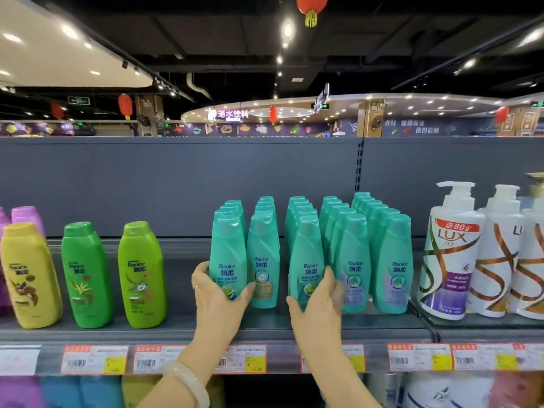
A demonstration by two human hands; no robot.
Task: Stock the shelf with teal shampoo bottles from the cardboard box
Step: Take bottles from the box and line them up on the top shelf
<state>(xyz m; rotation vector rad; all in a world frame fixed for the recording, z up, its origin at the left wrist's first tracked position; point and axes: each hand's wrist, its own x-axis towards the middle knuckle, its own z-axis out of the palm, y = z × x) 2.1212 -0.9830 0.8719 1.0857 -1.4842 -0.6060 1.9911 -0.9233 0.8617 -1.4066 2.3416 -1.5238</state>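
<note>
left hand (pixel 219 293): grasps the lower half of a teal shampoo bottle (pixel 228 254), fingers curled round its left side and thumb across the front under the label; a pale bangle (pixel 188 381) sits on the wrist.
right hand (pixel 316 301): grasps a second teal bottle (pixel 306 257) low down, thumb on its left side and fingers wrapped round its right.
held bottles: both stand upright at the front edge of the shelf (pixel 182 325), each at the head of its own row; whether their bases touch the shelf cannot be told, the hands cover them.
teal rows (pixel 368 245): five rows of teal bottles run from the front edge toward the grey back panel (pixel 176 184); one row stands between the two held bottles, and two rows stand to the right of the right hand.
left end of shelf: a yellow bottle (pixel 28 275), a dark green bottle (pixel 86 275) and a lime green bottle (pixel 141 275) stand upright, well apart from the teal rows, with pink bottles (pixel 26 216) behind the yellow one.
right end of shelf: white pump bottles (pixel 450 251) stand just beside the last teal row.
shelf front edge: price tags (pixel 94 359) line the rail below the bottles.
cardboard box: out of view.
</note>
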